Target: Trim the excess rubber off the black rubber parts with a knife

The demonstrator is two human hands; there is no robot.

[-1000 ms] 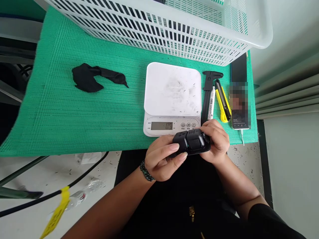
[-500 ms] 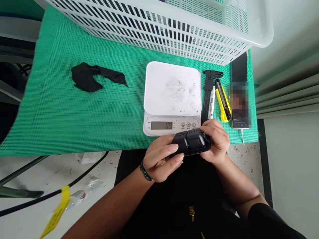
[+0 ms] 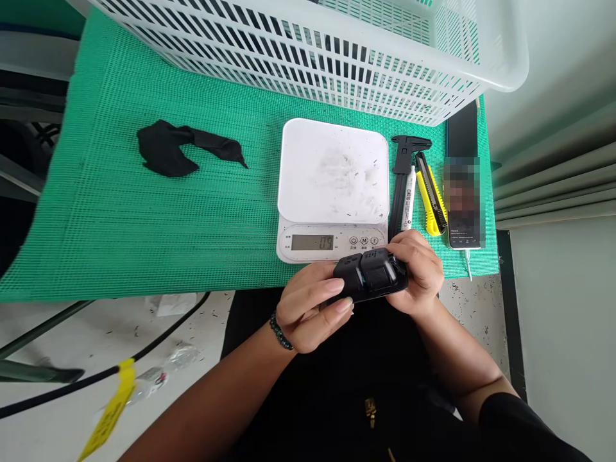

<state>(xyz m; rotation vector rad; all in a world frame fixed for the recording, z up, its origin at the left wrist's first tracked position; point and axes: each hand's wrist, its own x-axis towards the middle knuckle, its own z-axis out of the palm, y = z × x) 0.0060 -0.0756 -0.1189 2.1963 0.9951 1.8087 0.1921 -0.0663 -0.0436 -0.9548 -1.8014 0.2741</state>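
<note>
Between my two hands is a black molded plastic part (image 3: 378, 273) with two raised blocks and a flat rim; its exact kind I cannot make out. My left hand (image 3: 312, 308) pinches its left end between thumb and fingers. Around the right end, my right hand (image 3: 416, 269) is closed, with the thumb on top. The part is held just off the table's front edge, close to a white digital kitchen scale (image 3: 333, 173). Dark smudges and small black crumbs mark the scale's plate, and its display reads about 0.9.
A large white slotted basket (image 3: 308, 58) stands along the back. Right of the scale lie a black caliper (image 3: 403, 167), a white marker pen (image 3: 409, 199), a yellow utility knife (image 3: 430, 196) and a phone (image 3: 464, 237) on a cable. Black cloth (image 3: 168, 151) rests on the green mesh-covered table (image 3: 144, 237).
</note>
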